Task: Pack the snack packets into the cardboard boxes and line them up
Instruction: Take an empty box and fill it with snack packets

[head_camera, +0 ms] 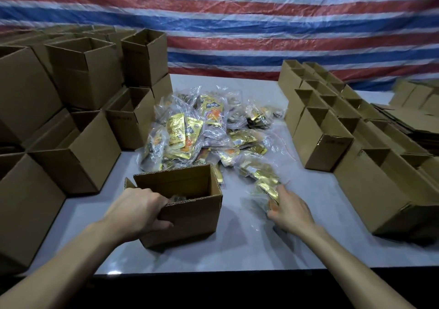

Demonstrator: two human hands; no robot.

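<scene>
The open box (pixel 187 204) in the lower middle of the tabletop (pixel 237 242) has something dim at its bottom. The left hand (pixel 140 211) grips its near wall, fingers curled over the rim. The right hand (pixel 288 210) pinches a gold packet (pixel 267 188) just below the pile of packets (pixel 202 130).

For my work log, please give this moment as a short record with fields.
left hand: grips near wall of the open box
right hand: touches a gold packet beside that box; grip unclear
open box: upright on the table, contents barely visible
packet pile: behind the open box
stacked boxes: left side of table
lined-up boxes: right side of table
</scene>
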